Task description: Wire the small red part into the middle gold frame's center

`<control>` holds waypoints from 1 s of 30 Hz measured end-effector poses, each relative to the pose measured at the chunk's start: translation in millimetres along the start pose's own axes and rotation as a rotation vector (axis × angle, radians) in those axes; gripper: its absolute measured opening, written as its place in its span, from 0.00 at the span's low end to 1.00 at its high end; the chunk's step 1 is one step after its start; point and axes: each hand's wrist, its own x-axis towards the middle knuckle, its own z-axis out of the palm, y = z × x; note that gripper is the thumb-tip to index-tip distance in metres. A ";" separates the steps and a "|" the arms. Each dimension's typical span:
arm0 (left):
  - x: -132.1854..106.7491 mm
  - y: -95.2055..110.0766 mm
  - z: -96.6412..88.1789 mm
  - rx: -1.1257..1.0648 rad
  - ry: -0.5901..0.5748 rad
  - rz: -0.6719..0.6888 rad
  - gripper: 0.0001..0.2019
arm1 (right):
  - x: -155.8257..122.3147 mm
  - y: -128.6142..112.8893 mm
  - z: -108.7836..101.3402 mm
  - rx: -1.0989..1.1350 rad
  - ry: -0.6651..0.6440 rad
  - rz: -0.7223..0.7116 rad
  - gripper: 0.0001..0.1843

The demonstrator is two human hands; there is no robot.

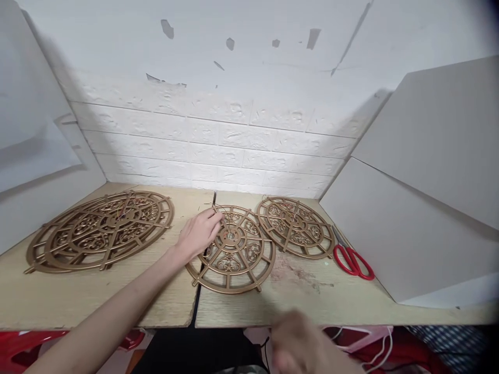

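Note:
A round, gold-coloured openwork panel [228, 264] with scroll patterns lies flat in the middle, across the gap between two boards. My left hand [200, 232] is over its upper left part, fingertips pinched on thin wires [226, 222] that rise from the panel's hub. My right hand [300, 343] is low in front of the table edge, blurred by motion, so its fingers cannot be made out. Similar panels, overlapping in a stack [105, 228], lie at the left with coloured wires at the hub. Another gold panel [295, 227] lies at the right, touching or nearly touching the middle one.
Red-handled scissors [353, 261] lie right of the right-hand panel. A reddish-brown stain marks the tabletop [241, 311] near the middle. White boards [413, 228] stand at both sides, and a white brick-patterned wall [218, 140] closes the back. Red stools [35, 348] show below the edge.

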 end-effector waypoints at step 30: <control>-7.8 -8.7 6.8 0.032 -0.111 0.141 0.12 | 169.6 114.1 -6.0 0.368 0.359 0.152 0.11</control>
